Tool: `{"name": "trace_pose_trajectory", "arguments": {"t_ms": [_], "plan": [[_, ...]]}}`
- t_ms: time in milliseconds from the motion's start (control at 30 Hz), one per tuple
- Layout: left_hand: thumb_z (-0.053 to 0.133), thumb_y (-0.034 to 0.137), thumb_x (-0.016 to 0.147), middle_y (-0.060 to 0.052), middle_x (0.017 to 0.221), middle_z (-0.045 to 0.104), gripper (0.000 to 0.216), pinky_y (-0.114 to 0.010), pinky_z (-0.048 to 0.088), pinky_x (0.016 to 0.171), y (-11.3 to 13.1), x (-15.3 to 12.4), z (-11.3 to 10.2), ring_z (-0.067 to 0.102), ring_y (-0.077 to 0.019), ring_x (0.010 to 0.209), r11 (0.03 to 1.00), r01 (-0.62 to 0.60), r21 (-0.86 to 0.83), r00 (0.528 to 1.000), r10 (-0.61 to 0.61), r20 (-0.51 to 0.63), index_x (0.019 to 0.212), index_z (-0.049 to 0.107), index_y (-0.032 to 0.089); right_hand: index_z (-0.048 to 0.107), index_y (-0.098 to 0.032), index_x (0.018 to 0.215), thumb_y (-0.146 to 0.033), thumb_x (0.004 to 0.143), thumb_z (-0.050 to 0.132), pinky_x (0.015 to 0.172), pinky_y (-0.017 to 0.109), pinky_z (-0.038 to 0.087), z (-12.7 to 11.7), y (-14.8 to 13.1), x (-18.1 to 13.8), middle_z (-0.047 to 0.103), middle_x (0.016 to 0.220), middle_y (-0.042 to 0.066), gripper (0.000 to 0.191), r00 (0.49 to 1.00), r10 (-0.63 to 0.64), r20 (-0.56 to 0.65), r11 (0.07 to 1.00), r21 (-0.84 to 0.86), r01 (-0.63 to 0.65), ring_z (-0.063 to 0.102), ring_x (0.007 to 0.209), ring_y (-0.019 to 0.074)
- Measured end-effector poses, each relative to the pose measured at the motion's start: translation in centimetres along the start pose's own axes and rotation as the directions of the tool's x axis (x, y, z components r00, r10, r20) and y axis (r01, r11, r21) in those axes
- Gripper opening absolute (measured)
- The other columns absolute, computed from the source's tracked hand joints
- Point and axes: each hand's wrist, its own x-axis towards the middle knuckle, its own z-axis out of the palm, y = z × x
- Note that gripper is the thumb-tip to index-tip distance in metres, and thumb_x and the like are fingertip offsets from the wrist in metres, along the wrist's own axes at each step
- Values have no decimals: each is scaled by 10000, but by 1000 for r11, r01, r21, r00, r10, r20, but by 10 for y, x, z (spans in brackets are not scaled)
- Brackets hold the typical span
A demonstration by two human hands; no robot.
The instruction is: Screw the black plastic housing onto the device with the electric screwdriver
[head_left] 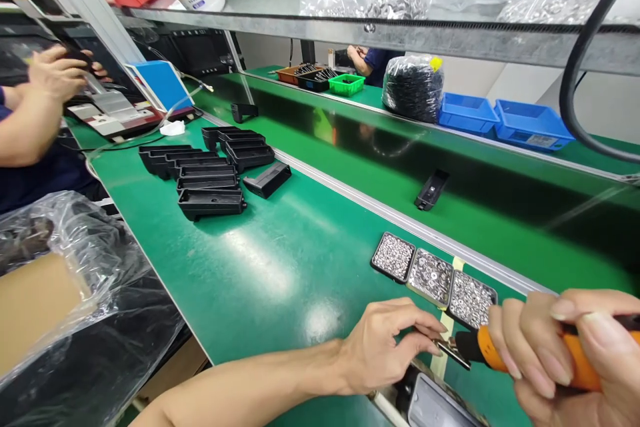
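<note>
trays (433,277) just behind hands | housings (207,173) far left | belt (500,213) behind, perhaps moving

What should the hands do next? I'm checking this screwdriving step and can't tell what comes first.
Probably seat the small fastener on the bit. The left hand pinches at the tip of the orange screwdriver, which the right hand grips. The tip hangs just above the grey part at the bench edge, and the trays of small metal parts lie just behind.
</note>
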Motion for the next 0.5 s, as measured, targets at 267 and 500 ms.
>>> {"name": "trace_pose_trajectory", "arguments": {"t_ms": [267,500], "plan": [[771,166,918,-73,905,790,216,-263,593,816,-2,-1,-2,726,-176,833,991,-92,93,996,91,17,1128,757,118,618,-214,944,-292,1070,612,370,275,288,-2,2,-4,360,512,-62,149,996,-89,8,996,-7,89,310,354,95],[741,359,979,-77,920,795,296,-261,616,828,-4,4,-6,739,-171,847,972,-162,170,985,149,86,1149,747,117,628,-251,935,-351,979,778,419,315,379,-11,-1,-4,385,557,-55,186,998,39,55,998,45,-41,395,414,131]]}}
